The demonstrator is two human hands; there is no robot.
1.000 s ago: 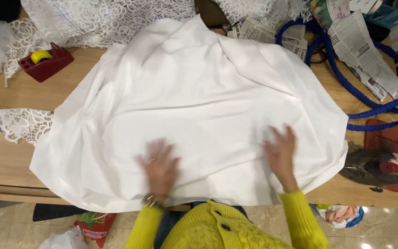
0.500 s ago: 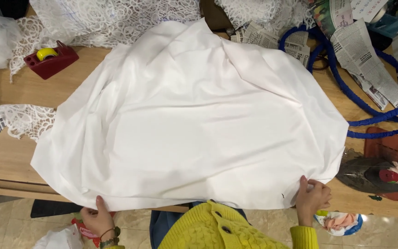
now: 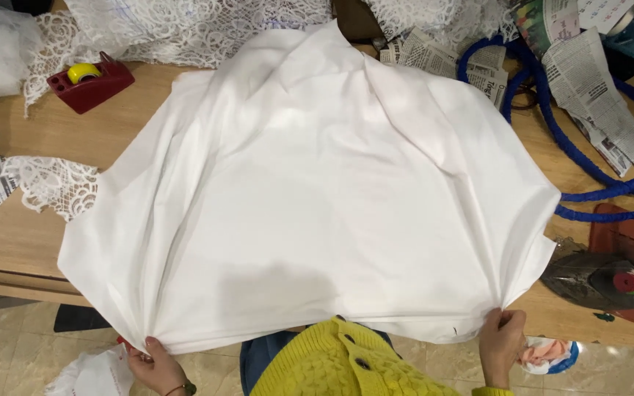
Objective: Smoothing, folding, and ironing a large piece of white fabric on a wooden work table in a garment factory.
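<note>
A large white cloth (image 3: pixel 317 198) lies spread over a wooden table (image 3: pixel 23 139). My left hand (image 3: pixel 157 364) pinches its near left corner below the table's front edge. My right hand (image 3: pixel 500 345) grips the near right corner, where the fabric gathers into folds. Both corners are pulled toward me, and creases run from them up across the cloth. My yellow knitted sleeves and jumper (image 3: pixel 346 367) show at the bottom of the view.
White lace pieces (image 3: pixel 185 26) lie at the back and left (image 3: pixel 53 183). A red tape dispenser (image 3: pixel 89 81) stands back left. Newspaper sheets (image 3: pixel 596 95), a blue cord (image 3: pixel 574 154) and a dark iron (image 3: pixel 603 279) on its red pad crowd the right side.
My hands left the top of the cloth, moved out to its two near corners and took hold of them. The near edge is now drawn toward me.
</note>
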